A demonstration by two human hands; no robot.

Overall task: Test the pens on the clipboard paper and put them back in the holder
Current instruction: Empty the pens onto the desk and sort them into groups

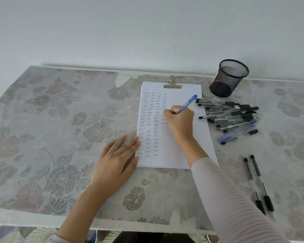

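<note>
I see the paper [175, 151] carrying columns of small, repeated handwritten marks. They may read "test", but at this size I cannot be sure. The white sheet sits under a flat metal clip [172, 84] at its 12 o'clock edge.

My view shows the right hand [180, 122] with fingers curled round a translucent blue pen [186, 104]. Its tip is down on the sheet near the middle and its barrel slants up toward 1 o'clock. The left hand [118, 158] lies flat with straight fingers, holding nothing, its fingertips pressing the paper's edge at 8 o'clock.

At 1 o'clock from the paper stands the holder [228, 79], a round black wire-mesh cup with something red showing through low on its side. At 3 o'clock a loose pile of pens [235, 116] lies on the cloth, with clear barrels and black caps and grips. At 5 o'clock, well apart, 2 more pens [258, 183] lie side by side. A grey floral tablecloth [60, 120] covers the table.
</note>
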